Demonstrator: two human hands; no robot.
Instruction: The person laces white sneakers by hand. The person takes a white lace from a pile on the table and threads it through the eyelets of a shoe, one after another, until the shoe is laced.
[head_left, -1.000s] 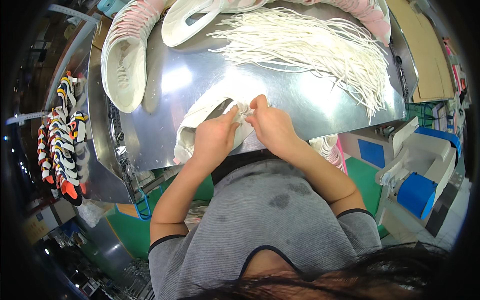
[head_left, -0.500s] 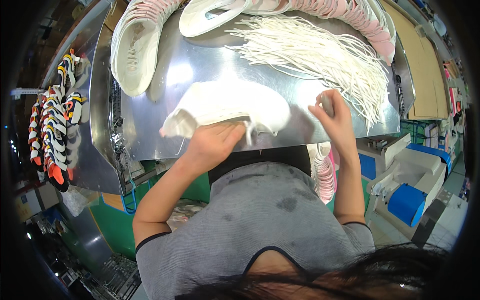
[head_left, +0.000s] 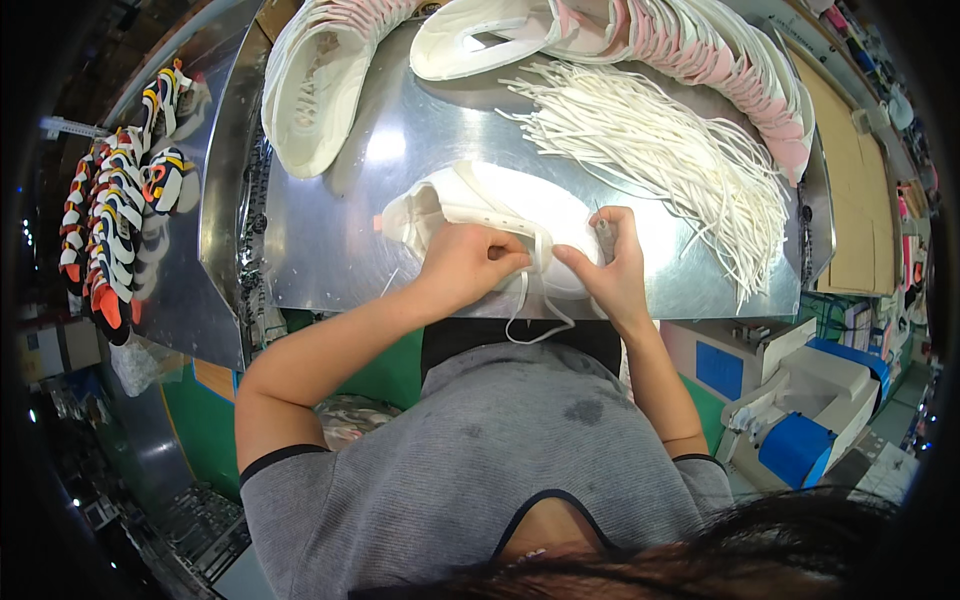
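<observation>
A white shoe upper lies on its side on the metal table in front of me, its opening toward the left. A white shoelace runs through its front and hangs in a loop over the table's near edge. My left hand rests against the upper, thumb and forefinger pinched on the lace. At the toe end is my right hand, forefinger curled and thumb tip against the upper by the lace. Something small and greyish shows within its fingers, too hidden to name.
Loose white laces lie in a heap at the far right. Nested white and pink uppers curve along the back of the metal table. Colourful shoe parts stand on a side table at left. A grey and blue machine stands at right.
My right hand has come left from beside the upper to its toe end, by the lace. The upper has been turned so its lacing faces up more, and the lace now hangs in a longer loop.
</observation>
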